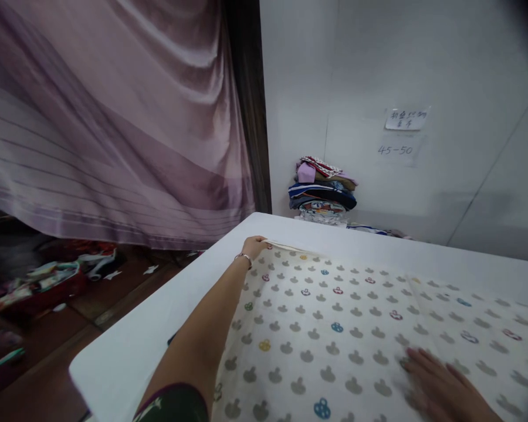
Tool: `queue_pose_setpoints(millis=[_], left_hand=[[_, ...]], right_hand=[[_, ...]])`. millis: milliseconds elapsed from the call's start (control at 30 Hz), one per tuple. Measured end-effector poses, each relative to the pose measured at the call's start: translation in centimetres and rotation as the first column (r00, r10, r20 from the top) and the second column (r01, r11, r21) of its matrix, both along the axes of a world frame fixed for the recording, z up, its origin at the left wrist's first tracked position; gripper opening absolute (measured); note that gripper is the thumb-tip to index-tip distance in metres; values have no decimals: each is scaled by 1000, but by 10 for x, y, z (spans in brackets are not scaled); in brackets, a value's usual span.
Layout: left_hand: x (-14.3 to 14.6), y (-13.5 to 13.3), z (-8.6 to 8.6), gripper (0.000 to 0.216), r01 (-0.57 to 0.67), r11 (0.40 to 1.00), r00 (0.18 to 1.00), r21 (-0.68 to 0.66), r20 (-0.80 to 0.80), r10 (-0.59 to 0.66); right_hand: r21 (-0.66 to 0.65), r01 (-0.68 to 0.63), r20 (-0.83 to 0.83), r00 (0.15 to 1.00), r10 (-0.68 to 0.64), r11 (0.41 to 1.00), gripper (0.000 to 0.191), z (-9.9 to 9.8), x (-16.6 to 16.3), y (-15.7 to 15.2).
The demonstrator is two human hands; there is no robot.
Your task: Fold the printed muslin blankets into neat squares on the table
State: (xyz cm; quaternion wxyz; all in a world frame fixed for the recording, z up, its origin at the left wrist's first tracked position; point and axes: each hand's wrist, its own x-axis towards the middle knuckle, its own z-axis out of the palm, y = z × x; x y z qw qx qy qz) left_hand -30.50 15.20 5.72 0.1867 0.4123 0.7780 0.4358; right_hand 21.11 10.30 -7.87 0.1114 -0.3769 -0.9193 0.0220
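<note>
A cream cloth (334, 328) printed with grey and coloured mouse-head shapes lies spread over a white table (158, 328). My left hand (254, 246), with a thin bracelet on the wrist, reaches to the cloth's far left corner and its fingers pinch the edge there. My right hand (440, 387) lies flat on the cloth near the front, fingers stretched out and a little blurred.
A pile of folded clothes (322, 190) stands against the white wall behind the table, under a paper note (406, 119). A purple striped curtain (114, 117) hangs at the left. Bundles of cloth (48, 281) lie on the dark floor.
</note>
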Motion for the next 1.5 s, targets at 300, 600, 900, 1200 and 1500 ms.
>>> queue_pose_setpoints(millis=[300,600,900,1200,1500], left_hand=[[13,-14,21,12,107,994,993,10,54,-108],[4,-13,14,14,138,990,987,37,79,-141],[-20,17,-21,26,82,995,996,58,23,-83],[-34,39,-53,30,118,980,988,159,-118,-100],[-29,35,-53,25,212,946,970,244,-170,-174]], right_hand=[[-194,-37,-259,966,-14,980,43,135,-176,100],[-201,-41,-66,997,28,979,30,114,-304,161],[-250,75,-95,990,-101,965,28,111,-317,191],[-388,88,-143,978,-154,917,23,103,-327,206],[-471,56,-181,971,-158,880,24,94,-325,201]])
